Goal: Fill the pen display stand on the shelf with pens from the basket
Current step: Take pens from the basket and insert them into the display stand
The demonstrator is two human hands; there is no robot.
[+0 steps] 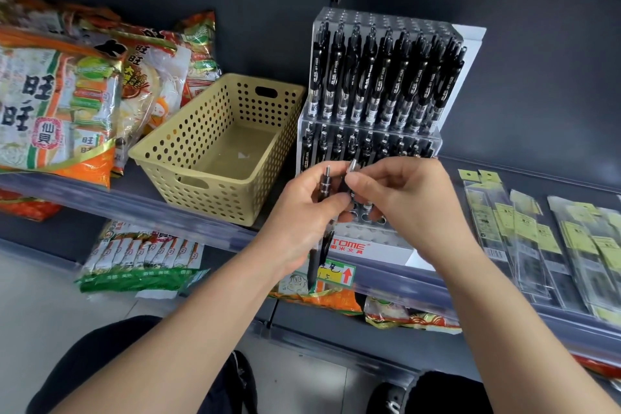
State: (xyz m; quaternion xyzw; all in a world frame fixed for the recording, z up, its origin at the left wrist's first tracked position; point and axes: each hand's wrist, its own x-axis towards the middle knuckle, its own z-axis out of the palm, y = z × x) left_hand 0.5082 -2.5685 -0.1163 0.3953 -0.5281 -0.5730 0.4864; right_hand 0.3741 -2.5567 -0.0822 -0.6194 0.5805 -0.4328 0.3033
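The clear acrylic pen display stand [386, 131] sits on the shelf [100, 191] just beyond the fingers, and its white base reads "TOME" in red above smaller Chinese characters. Its upper tiers are packed with black gel pens [369, 77] whose white barrel print is too small to read. Open holes show in the front row, right below the fingers.

The left hand [302, 212] has its fingers [336, 200] curled round black pens [325, 183], silver tips up and barrels hanging below the palm. The right hand [410, 208] pinches the silver end of another pen [352, 166] between thumb and forefinger [369, 171], with the other fingers loosely bent. The two hands' fingertips nearly touch.

Left of the left fingers stands the beige perforated basket [188, 158], with only a small pale scrap in it. Further left lie snack bags [50, 104] printed "旺旺" and "仙贝". Below the fingers, a price tag [337, 274] carries a red arrow. To the right lie clear sleeves with yellow labels [524, 228].
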